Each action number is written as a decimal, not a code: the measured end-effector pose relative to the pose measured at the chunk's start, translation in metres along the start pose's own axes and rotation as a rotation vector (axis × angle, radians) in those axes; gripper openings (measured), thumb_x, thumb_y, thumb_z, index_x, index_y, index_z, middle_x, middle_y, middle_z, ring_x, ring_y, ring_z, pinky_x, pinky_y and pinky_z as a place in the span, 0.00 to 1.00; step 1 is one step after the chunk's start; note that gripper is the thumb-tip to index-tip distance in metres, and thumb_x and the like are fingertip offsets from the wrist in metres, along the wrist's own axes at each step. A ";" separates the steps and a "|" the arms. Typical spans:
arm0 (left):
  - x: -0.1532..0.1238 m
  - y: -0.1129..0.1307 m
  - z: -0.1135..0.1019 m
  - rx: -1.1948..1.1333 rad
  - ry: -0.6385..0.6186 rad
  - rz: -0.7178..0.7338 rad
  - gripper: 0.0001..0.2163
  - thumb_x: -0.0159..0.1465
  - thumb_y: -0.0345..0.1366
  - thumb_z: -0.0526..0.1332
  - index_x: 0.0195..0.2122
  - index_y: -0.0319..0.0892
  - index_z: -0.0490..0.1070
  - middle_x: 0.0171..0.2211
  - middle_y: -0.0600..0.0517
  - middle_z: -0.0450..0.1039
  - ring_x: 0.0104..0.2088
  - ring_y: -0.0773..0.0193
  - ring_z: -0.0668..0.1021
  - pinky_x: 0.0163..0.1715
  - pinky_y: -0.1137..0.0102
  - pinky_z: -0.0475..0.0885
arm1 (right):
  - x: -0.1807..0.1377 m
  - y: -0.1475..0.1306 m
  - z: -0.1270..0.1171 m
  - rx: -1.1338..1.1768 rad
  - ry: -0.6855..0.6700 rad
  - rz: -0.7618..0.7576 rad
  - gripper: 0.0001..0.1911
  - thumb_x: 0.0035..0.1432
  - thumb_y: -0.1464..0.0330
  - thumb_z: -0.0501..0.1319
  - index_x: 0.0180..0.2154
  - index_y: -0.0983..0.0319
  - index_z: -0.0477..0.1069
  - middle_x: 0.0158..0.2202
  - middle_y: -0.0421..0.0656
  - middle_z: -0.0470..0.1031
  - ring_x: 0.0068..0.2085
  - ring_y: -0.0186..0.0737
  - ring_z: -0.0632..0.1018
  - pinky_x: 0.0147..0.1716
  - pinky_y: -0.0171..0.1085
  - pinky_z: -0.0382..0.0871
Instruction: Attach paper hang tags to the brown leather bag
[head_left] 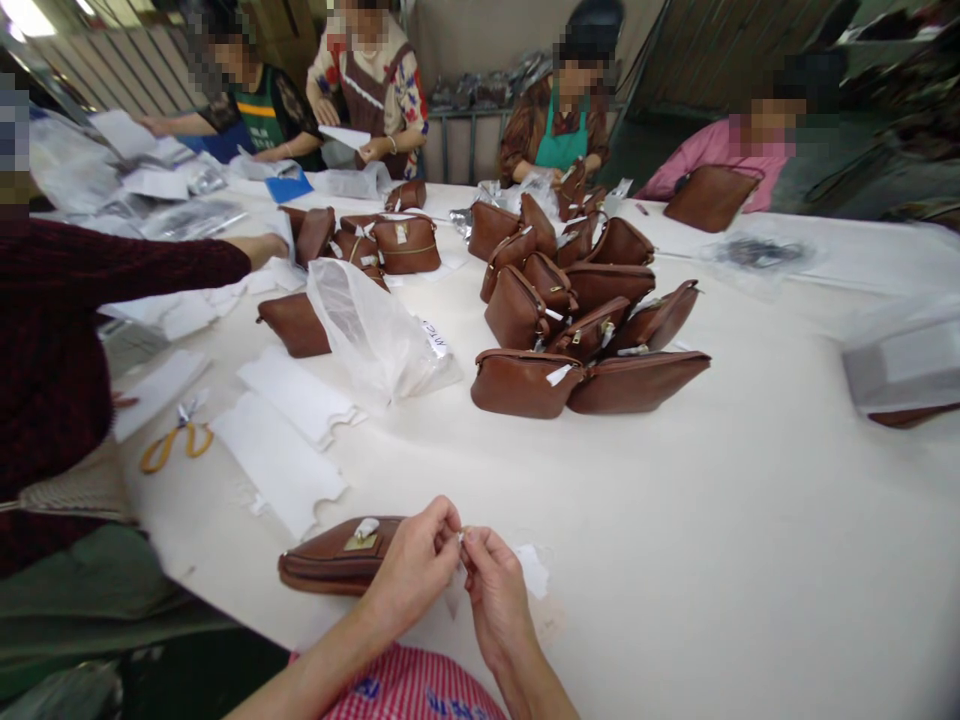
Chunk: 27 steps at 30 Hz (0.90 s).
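Close to the table's near edge, my left hand [416, 567] and my right hand [496, 590] meet with fingertips pinched together. Between them is a tiny pale thing, too small to make out. A brown leather bag [330, 560] lies on its side just left of my hands, partly hidden behind my left hand. Its brass-coloured clasp plate [361, 542] carries a bit of white wrapping [367, 528]. A torn scrap of white paper [533, 570] lies right beside my right hand.
Several brown bags [525, 385] stand grouped mid-table. Left of them are a plastic bag [367, 335], white paper sheets [277, 465] and yellow-handled pliers [180, 440]. A co-worker's sleeve [135, 265] reaches in from the left; other people work along the far side.
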<state>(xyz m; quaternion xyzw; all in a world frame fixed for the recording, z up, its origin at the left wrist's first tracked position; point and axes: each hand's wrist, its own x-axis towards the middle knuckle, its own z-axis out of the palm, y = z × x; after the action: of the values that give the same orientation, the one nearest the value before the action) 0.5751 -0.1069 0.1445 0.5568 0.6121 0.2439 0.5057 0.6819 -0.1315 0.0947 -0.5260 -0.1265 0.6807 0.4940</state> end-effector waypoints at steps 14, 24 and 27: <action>0.003 0.002 -0.002 0.059 -0.034 0.001 0.03 0.56 0.29 0.53 0.29 0.43 0.63 0.21 0.58 0.67 0.23 0.67 0.70 0.25 0.75 0.61 | -0.002 -0.002 -0.004 0.017 -0.040 0.043 0.21 0.39 0.52 0.73 0.20 0.61 0.69 0.18 0.34 0.61 0.23 0.32 0.57 0.23 0.34 0.51; 0.004 -0.005 0.002 -0.186 -0.015 -0.112 0.05 0.57 0.33 0.54 0.35 0.44 0.62 0.21 0.59 0.65 0.21 0.68 0.70 0.22 0.75 0.66 | 0.003 0.002 -0.007 -0.428 0.010 -0.428 0.15 0.55 0.56 0.64 0.22 0.58 0.71 0.25 0.40 0.69 0.30 0.41 0.69 0.32 0.40 0.63; 0.004 -0.012 0.006 -0.277 0.012 -0.126 0.06 0.57 0.36 0.54 0.36 0.44 0.62 0.21 0.59 0.65 0.21 0.68 0.71 0.22 0.75 0.66 | 0.005 0.013 -0.010 -0.534 0.010 -0.582 0.15 0.59 0.59 0.61 0.21 0.56 0.70 0.25 0.41 0.68 0.31 0.43 0.70 0.32 0.41 0.63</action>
<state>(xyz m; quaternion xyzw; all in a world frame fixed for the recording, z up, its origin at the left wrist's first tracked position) 0.5759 -0.1076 0.1299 0.4405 0.6095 0.2973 0.5882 0.6832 -0.1372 0.0790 -0.5816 -0.4404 0.4527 0.5127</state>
